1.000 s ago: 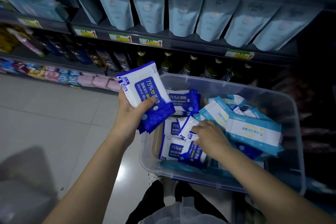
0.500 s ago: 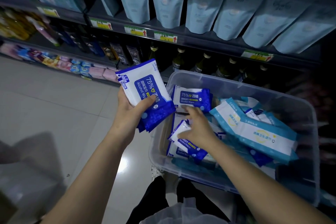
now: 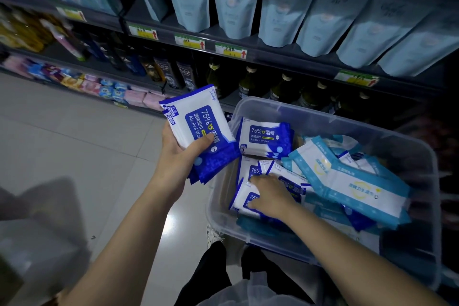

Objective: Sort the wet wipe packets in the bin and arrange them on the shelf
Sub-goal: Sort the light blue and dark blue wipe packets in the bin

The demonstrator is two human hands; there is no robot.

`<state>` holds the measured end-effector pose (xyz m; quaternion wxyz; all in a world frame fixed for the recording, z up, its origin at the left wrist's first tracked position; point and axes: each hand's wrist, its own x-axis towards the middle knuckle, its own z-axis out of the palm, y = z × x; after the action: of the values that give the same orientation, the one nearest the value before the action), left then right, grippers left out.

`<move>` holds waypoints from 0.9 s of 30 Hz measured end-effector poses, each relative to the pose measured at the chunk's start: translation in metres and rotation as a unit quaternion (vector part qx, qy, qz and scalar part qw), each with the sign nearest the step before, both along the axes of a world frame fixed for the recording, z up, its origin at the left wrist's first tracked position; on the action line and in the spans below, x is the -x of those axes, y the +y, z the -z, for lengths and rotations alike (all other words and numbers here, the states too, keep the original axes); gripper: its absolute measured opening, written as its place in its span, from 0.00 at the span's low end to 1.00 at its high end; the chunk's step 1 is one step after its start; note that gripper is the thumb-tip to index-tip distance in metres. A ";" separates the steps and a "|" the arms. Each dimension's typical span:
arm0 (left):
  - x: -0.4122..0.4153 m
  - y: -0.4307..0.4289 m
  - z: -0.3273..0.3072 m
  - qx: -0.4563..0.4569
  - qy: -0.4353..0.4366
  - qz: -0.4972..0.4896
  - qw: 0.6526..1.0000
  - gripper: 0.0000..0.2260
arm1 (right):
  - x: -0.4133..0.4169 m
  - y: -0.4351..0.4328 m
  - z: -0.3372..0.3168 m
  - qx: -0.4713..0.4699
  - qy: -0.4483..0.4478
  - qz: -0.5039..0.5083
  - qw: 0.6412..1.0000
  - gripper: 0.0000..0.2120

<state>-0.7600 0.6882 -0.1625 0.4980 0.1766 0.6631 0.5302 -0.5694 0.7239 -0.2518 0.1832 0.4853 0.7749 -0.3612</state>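
A clear plastic bin (image 3: 407, 141) holds several wet wipe packets. Dark blue and white alcohol wipe packets (image 3: 264, 138) lie in its left half, light blue packets (image 3: 355, 189) in its right half. My left hand (image 3: 178, 154) grips a stack of dark blue alcohol wipe packets (image 3: 198, 126) to the left of the bin, thumb across the front. My right hand (image 3: 269, 196) reaches into the bin and lies on a dark blue packet (image 3: 244, 200) near the bin's left wall, fingers curled over it. Whether it holds the packet I cannot tell.
Store shelves (image 3: 273, 56) run behind the bin, with pale blue refill pouches (image 3: 285, 7) above and dark bottles (image 3: 280, 87) below. Price tags (image 3: 190, 41) line the shelf edge. Tiled floor (image 3: 74, 144) lies to the left. My legs are under the bin.
My right hand has drawn back from the far packet toward the near left corner of the bin. My left hand keeps the same stack. The camera has shifted left.
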 end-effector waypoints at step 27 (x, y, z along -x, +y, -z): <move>-0.069 0.027 -0.005 -0.029 -0.050 0.209 0.976 0.31 | -0.025 0.049 -0.114 0.220 0.469 0.510 0.687 0.13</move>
<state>-0.6905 0.7148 -0.1575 0.6251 0.2991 0.5699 0.4416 -0.5448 0.7725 -0.1382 -0.3147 0.5188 0.2908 -0.7397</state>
